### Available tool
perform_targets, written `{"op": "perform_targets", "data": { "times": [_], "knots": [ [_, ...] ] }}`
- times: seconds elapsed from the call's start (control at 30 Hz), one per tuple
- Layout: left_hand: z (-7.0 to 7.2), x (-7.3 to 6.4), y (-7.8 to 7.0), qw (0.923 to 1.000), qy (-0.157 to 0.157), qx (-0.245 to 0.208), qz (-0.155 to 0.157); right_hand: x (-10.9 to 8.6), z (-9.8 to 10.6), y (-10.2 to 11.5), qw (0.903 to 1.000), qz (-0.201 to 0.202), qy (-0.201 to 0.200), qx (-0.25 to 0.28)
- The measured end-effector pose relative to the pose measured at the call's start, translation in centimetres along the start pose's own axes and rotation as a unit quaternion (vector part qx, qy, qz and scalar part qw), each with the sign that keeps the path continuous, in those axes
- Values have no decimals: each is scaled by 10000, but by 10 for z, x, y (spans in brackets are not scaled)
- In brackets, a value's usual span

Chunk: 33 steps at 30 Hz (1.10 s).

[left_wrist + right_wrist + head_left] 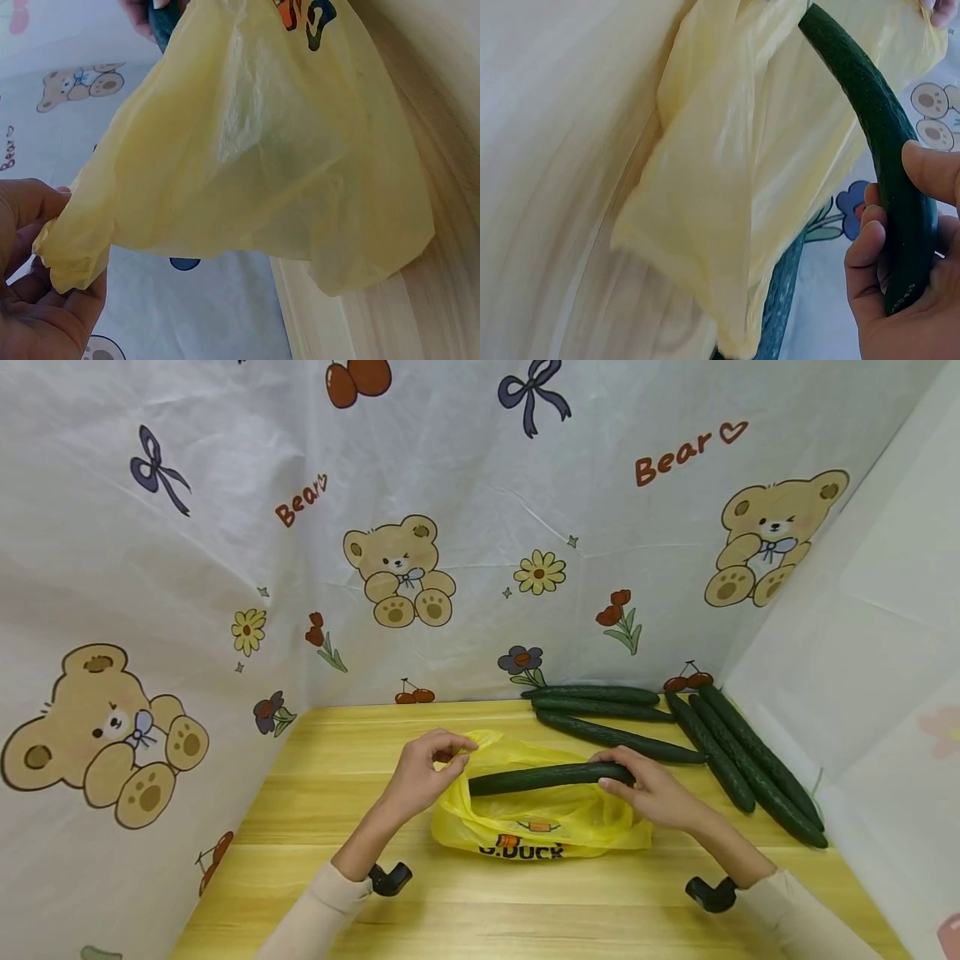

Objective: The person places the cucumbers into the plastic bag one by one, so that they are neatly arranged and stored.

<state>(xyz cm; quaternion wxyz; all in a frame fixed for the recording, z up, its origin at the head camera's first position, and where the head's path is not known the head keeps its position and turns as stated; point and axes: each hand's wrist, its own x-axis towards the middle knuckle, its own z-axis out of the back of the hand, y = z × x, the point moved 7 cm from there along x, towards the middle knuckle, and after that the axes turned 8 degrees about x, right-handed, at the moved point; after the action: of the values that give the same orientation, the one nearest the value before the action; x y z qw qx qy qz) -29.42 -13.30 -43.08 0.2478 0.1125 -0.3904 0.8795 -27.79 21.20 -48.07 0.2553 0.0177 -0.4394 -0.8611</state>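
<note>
A yellow plastic bag (540,835) with "DUCK" lettering lies on the table, its mouth spread. My left hand (427,774) pinches the bag's left edge between thumb and fingers; the left wrist view shows the bunched yellow film (75,259) in that grip. My right hand (651,785) holds a dark green cucumber (551,777) by its right end, fingers curled round it. The cucumber lies level across the bag's opening, its far end at the left side of the mouth. In the right wrist view the held cucumber (889,150) overlaps the yellow film.
Several more cucumbers lie on the wooden table (315,860): a group at the back (600,706) and slanting ones (757,760) along the right side. A white cloth backdrop (480,460) with printed bears rises behind and at the sides.
</note>
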Motion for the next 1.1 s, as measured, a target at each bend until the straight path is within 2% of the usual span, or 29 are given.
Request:
{"op": "perform_targets", "data": {
  "times": [0.13, 0.27, 0.43, 0.63, 0.77, 0.9, 0.97, 1.1],
  "knots": [
    [-2, -1, 2, 10000, 9, -47, -8, 6, -8, 4, 10000, -22, 80, 16],
    [-2, -2, 3, 10000, 14, -13, 1, 12, -14, 6, 9998, 154, 151, 55],
    [-1, -4, 4, 10000, 11, 30, 59, 20, -18, 2, 9987, 241, 426, 101],
    [-2, -5, 5, 9999, 63, 30, 95, 28, -14, -11, 9969, -7, 781, -119],
    [-2, -7, 7, 9998, 94, 22, 164, 28, -9, -19, 9950, -231, 965, -63],
    [-2, -8, 10, 9995, 124, -6, 281, 27, -7, -23, 9934, -160, 1133, -97],
    [-1, -9, 11, 9994, 132, -28, 304, 26, -9, -28, 9918, -138, 1246, -235],
    [-2, -10, 11, 9994, 132, -50, 301, 24, -13, -43, 9856, -408, 1524, -603]
  ]
}}
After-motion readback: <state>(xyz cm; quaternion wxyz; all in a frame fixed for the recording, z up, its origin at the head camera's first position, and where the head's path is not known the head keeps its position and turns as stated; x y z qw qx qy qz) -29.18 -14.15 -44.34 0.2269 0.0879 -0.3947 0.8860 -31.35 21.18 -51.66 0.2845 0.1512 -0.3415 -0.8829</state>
